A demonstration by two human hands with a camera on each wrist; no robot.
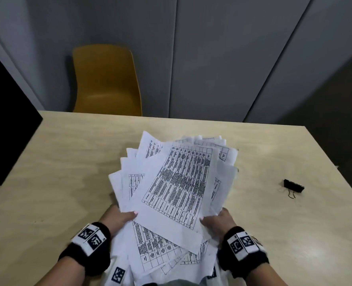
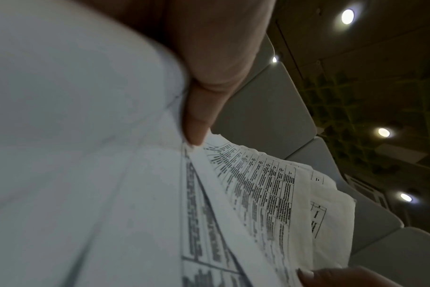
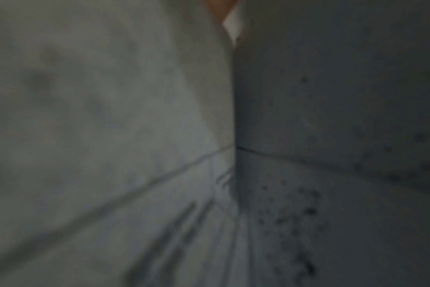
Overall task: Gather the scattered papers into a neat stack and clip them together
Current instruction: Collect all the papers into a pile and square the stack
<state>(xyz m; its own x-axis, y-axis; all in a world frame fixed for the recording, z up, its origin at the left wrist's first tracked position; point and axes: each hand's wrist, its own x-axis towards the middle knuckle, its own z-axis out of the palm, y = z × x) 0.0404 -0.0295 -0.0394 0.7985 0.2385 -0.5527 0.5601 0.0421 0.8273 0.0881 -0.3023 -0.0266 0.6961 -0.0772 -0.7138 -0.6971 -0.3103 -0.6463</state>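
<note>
Both hands (image 1: pixel 119 218) (image 1: pixel 217 220) pinch fanned papers (image 1: pixel 177 188); binder clip (image 1: pixel 293 186) well right.

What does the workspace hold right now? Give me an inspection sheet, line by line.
Surface: light wooden table, bare around the pile.
Job's things: papers fanned and askew, edges not aligned, held up by both hands; binder clip lying on the table to the right, apart from the papers.
Clutter: nothing seen.
Grippers: left hand and right hand each grip the pile's near side, thumbs on top.
Cables: nothing seen.
Surroundings: yellow chair behind the table; grey wall panels; dark object at the left edge.
</note>
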